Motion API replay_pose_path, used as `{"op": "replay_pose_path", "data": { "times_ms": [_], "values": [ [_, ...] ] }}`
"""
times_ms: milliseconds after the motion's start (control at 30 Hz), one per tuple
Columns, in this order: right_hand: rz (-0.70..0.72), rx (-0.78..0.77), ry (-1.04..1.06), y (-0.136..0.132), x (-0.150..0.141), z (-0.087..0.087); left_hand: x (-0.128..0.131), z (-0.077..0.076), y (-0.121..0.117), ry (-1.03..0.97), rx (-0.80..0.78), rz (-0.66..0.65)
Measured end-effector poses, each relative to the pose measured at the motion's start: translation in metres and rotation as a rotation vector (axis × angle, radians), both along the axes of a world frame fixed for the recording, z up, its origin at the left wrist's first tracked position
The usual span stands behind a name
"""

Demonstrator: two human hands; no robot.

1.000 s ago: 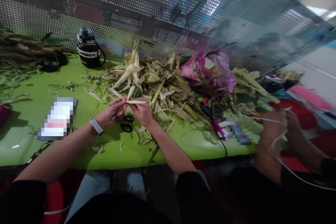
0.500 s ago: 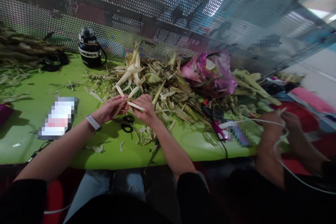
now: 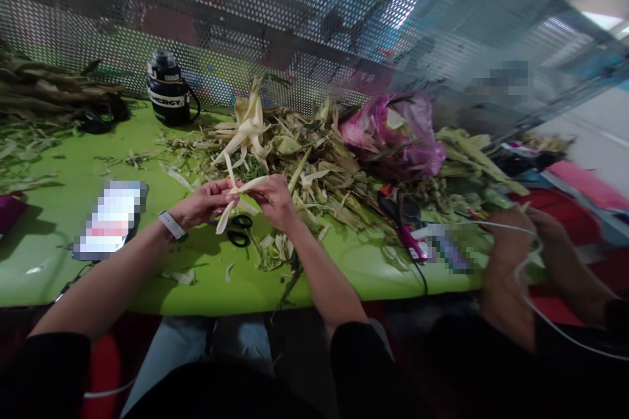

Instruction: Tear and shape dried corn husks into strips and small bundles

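Observation:
Pale corn husk strips (image 3: 226, 215) cross one another between my hands, with ends pointing up, right and down. My left hand (image 3: 209, 201), a white-banded watch on its wrist, pinches them near the crossing. My right hand (image 3: 275, 201) has its fingers closed on the strip that points right. Just below the husk strips, black-handled scissors (image 3: 240, 236) lie on the green table (image 3: 196, 298), their blades hidden. Beyond my hands stands a shape of folded cream husks (image 3: 250, 127), against a heap of dry corn husks (image 3: 314, 144).
A dark bottle (image 3: 168, 95) stands at the back left. A phone (image 3: 112, 219) lies left of my arm. A pink plastic bag (image 3: 393, 134) sits right of the heap. At the far right are another person's hands (image 3: 515, 229), with a white cable (image 3: 521, 281) across them.
The husk strips have turned between my fingers: one end now points down over the table and another up. My right hand has shifted slightly and stays closed on a strip.

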State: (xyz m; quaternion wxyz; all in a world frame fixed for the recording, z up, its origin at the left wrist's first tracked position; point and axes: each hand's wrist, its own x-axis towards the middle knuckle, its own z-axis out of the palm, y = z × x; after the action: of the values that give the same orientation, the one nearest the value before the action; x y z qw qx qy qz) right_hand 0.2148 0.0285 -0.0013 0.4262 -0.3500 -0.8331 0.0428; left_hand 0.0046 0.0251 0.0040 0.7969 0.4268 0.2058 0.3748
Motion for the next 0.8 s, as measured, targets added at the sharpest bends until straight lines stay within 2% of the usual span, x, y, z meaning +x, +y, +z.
{"op": "replay_pose_path", "data": {
  "times_ms": [167, 267, 400, 567, 733, 800],
  "values": [
    [0.078, -0.112, 0.03, 0.001, 0.005, 0.001, -0.002, 0.004, 0.002, 0.078, 0.027, 0.06],
    [0.129, -0.226, 0.036, -0.003, 0.006, 0.004, -0.001, 0.001, 0.004, 0.099, 0.055, 0.094],
    [0.098, -0.326, 0.162, -0.008, 0.0, 0.005, 0.002, -0.005, 0.005, 0.15, 0.122, 0.125],
    [0.059, -0.212, 0.275, -0.01, -0.008, 0.002, 0.007, -0.003, 0.001, 0.314, 0.314, 0.159],
    [0.087, 0.012, 0.264, -0.013, -0.012, 0.001, 0.012, -0.004, -0.001, 0.289, 0.308, 0.243],
    [0.099, 0.037, 0.262, -0.015, -0.012, 0.002, 0.012, -0.006, -0.001, 0.249, 0.295, 0.264]
  ]
}}
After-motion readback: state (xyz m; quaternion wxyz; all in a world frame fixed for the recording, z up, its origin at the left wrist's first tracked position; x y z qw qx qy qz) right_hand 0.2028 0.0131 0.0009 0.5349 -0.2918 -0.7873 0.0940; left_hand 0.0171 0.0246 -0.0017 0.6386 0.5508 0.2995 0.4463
